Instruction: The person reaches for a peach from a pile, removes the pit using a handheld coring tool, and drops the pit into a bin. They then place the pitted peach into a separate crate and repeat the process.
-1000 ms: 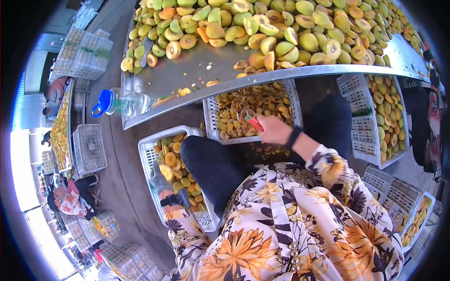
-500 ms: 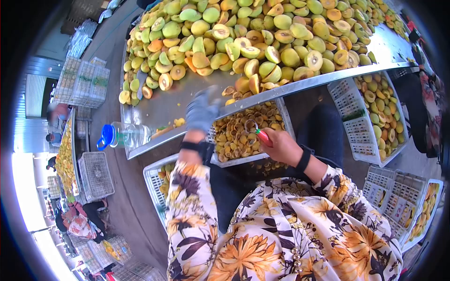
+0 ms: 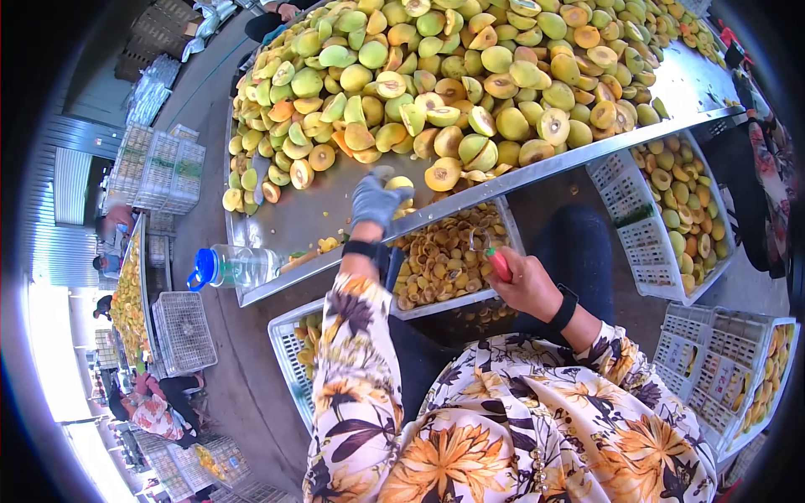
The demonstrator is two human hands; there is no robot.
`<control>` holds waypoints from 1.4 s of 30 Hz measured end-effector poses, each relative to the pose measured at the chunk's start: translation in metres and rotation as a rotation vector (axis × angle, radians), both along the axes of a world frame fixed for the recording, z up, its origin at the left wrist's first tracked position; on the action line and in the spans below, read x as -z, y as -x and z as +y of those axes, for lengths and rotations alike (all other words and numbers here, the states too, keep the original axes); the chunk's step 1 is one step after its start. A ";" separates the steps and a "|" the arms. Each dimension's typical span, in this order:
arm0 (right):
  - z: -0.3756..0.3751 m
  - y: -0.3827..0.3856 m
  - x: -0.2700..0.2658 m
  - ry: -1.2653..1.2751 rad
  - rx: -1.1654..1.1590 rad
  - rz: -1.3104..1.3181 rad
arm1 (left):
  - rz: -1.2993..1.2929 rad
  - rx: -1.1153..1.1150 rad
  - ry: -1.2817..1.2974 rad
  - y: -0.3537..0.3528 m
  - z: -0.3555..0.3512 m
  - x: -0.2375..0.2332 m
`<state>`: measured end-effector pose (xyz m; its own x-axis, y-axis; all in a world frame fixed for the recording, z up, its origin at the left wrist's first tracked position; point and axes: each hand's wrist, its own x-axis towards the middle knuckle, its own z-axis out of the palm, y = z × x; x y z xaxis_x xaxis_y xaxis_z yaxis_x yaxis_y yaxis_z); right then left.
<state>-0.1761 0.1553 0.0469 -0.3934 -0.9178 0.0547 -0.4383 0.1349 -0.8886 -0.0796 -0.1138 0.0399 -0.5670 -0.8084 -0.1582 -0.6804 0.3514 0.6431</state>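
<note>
My left hand [image 3: 376, 204], in a grey glove, is just above the metal table near its front edge. Its fingers close around a yellow peach half [image 3: 402, 184]. In my bare right hand [image 3: 527, 285] is a pitting tool [image 3: 500, 265] with a red handle, a green collar and a metal loop. The loop points up, over a crate [image 3: 513, 228] of scooped-out brownish fruit pieces [image 3: 444, 264] below the table edge. A large heap of halved green-yellow peaches [image 3: 436, 92] covers most of the table [image 3: 293, 205], cut faces showing on many.
A clear bottle with a blue cap [image 3: 205, 268] lies at the table's left corner. White crates of fruit stand beside my left leg [image 3: 285, 339] and at right [image 3: 633, 226]. Stacked crates [image 3: 163, 168] and co-workers [image 3: 155, 411] are farther left.
My left hand, blurred before, has moved slightly up and right and now grips a peach half. My right hand with the tool has shifted slightly right and down. The camera view has shifted a little.
</note>
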 end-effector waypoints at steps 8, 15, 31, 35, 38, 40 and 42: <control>-0.048 -0.032 -0.017 0.041 -0.136 0.070 | 1.253 -0.341 -1.023 -0.067 0.081 -0.039; -0.047 -0.050 -0.013 -0.005 -0.157 -0.004 | 1.246 -0.500 -0.866 -0.065 0.114 -0.021; -0.024 -0.058 -0.010 -0.052 -0.183 -0.070 | 1.181 -0.329 -0.774 -0.048 0.144 -0.020; -0.023 -0.067 -0.011 -0.115 -0.214 -0.172 | 1.134 -0.409 -0.826 -0.051 0.141 -0.016; -0.027 -0.059 -0.015 -0.124 -0.352 -0.036 | 1.105 -0.327 -1.002 -0.061 0.130 -0.018; -0.030 -0.059 -0.010 -0.130 -0.384 -0.018 | 1.055 -0.285 -0.970 -0.069 0.120 -0.013; -0.035 -0.057 -0.009 -0.127 -0.419 0.009 | 0.979 -0.338 -1.060 -0.074 0.113 -0.012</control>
<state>-0.1190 0.1203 0.0555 0.0142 -0.9977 -0.0670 -0.4858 0.0517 -0.8725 -0.0061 -0.0005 0.0524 -0.6071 -0.6748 -0.4196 0.2126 -0.6467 0.7325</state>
